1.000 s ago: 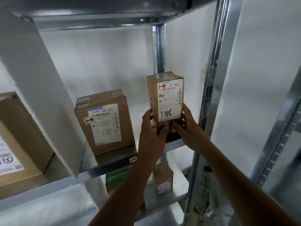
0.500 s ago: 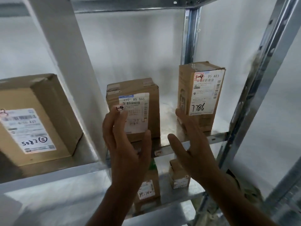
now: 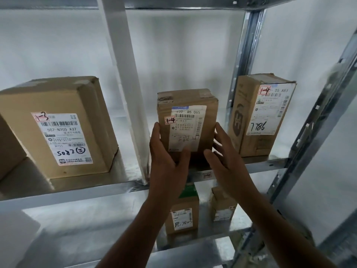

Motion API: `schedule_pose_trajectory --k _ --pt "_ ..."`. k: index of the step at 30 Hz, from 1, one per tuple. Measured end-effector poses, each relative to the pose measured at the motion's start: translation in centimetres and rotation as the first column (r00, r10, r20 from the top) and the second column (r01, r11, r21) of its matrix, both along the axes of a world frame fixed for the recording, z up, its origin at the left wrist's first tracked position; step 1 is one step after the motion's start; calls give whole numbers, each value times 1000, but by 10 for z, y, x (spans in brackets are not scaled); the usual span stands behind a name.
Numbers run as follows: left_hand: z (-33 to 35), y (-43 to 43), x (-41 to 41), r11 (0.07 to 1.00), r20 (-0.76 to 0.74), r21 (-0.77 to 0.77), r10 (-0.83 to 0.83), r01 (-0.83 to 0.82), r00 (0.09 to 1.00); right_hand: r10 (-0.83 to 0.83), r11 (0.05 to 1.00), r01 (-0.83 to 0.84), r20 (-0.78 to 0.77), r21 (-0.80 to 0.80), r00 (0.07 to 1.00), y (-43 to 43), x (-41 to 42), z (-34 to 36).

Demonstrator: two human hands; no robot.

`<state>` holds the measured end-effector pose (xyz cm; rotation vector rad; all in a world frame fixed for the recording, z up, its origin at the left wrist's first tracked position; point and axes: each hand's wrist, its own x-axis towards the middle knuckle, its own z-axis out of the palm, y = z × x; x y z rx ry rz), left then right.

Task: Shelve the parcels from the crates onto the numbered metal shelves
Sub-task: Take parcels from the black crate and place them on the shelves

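A brown parcel [image 3: 187, 120] marked 1-4 stands upright on the metal shelf [image 3: 266, 168]. My left hand [image 3: 166, 163] lies against its left edge with straight fingers, the thumb across the lower front. My right hand [image 3: 226, 161] touches its right side with straight fingers. To the right stands a taller parcel [image 3: 258, 117], also marked 1-4 and numbered 7786, with no hand on it. A small 1-4 tag [image 3: 207, 175] sits on the shelf's front edge.
A white divider [image 3: 123, 84] separates this bay from a large parcel [image 3: 58, 128] marked 1-3 on the left. Two small parcels [image 3: 182, 215] [image 3: 222, 207] stand on the shelf below. A slanted metal upright [image 3: 318, 132] bounds the right side.
Both hands let go of the 7786 parcel, which stays on the shelf's right end. They moved left and now touch both sides of the middle parcel.
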<state>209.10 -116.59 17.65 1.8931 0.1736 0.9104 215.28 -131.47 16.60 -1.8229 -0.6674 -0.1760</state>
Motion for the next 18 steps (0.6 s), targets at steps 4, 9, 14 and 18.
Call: schedule_pose_trajectory --k 4,9,14,18 --pt "4 -9 -8 999 2 37 9 -9 1000 3 1000 -1 -57 28 998 -10 -10 4" --pt "-11 -23 -54 992 56 110 59 -65 997 -53 995 55 25 -85 998 -33 -45 -6" --pt "-57 -24 -126 921 -18 372 135 -119 991 76 969 -54 85 -241 993 -45 -90 -56" --pt "-110 -8 -190 910 -277 393 256 -134 926 245 907 -194 92 -375 965 -24 -129 -104"
